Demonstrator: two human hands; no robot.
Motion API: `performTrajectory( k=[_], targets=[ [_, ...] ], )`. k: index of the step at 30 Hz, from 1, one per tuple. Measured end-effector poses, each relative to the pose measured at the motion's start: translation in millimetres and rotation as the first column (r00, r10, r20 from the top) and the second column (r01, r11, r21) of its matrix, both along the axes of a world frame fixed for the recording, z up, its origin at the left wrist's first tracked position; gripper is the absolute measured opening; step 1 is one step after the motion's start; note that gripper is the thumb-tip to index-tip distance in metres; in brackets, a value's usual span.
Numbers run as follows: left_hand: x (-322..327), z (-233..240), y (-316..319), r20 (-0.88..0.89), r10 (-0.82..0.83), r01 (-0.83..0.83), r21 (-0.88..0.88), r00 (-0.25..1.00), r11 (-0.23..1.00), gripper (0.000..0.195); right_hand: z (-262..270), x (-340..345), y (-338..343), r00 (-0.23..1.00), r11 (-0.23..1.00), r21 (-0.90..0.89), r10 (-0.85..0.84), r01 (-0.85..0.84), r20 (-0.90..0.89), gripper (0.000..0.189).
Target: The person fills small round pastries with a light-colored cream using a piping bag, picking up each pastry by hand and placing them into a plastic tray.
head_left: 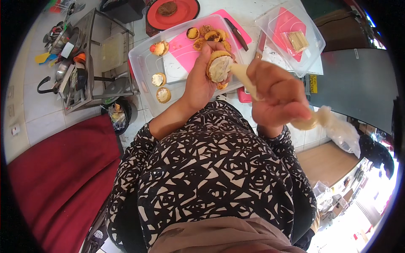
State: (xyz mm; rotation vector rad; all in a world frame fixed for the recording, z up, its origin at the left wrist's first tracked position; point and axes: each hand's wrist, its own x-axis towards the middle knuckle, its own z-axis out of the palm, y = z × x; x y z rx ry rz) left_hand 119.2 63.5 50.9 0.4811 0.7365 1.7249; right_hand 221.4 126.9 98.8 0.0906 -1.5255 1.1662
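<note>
My left hand (202, 71) holds a small round cake (219, 68) whose cut face is spread with pale cream. My right hand (278, 91) grips a plastic piping bag (243, 77) of cream, its tip touching the cream and its twisted end trailing to the lower right. Below my left hand, a clear plastic bin (142, 76) holds a white and pink cutting board (180, 53) with several browned cakes (212, 35). Two cream-topped cakes (163, 95) sit at the bin's left, and another cake with a red piece (159, 48) is near its upper left corner.
A dark-handled knife (237, 34) lies on a pink board beyond the bin. At upper right, a clear lid (311, 60) bears a packet of wooden sticks (295, 41). A red plate (155, 19) stands behind. A metal rack (91, 79) with utensils is at left.
</note>
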Motion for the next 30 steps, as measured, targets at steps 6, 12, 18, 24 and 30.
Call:
performTrajectory(
  k=[6, 12, 18, 24, 30],
  targets=[
    [-1.6, -5.2, 0.3, 0.069, -0.054, 0.048, 0.082, 0.996, 0.995, 0.034, -2.9, -1.5, 7.5, 0.994, 0.996, 0.065, -0.063, 0.057, 0.094, 0.053],
    [2.5, 0.0, 2.3, 0.117, 0.034, -0.037, 0.020, 0.993, 0.999, 0.034, -11.5, -2.0, -10.2, 1.000, 0.999, -0.040, 0.009, -0.008, 0.015, 0.053],
    [1.6, 3.0, 1.5, 0.133, 0.070, -0.068, -0.021, 0.989, 0.997, 0.034, -11.9, -2.5, -2.7, 0.999, 0.999, -0.021, -0.049, 0.049, 0.008, 0.052],
    [1.4, -0.1, 1.7, 0.176, 0.017, -0.026, 0.054, 0.984, 0.998, 0.034, -8.3, -2.1, -4.0, 1.000, 0.997, 0.074, 0.005, -0.005, -0.004, 0.051],
    [3.6, 3.0, 0.7, 0.130, 0.031, -0.032, 0.006, 0.991, 0.999, 0.035, -4.5, -5.4, 0.3, 1.000, 0.992, 0.119, -0.029, 0.028, 0.007, 0.051]
  ],
)
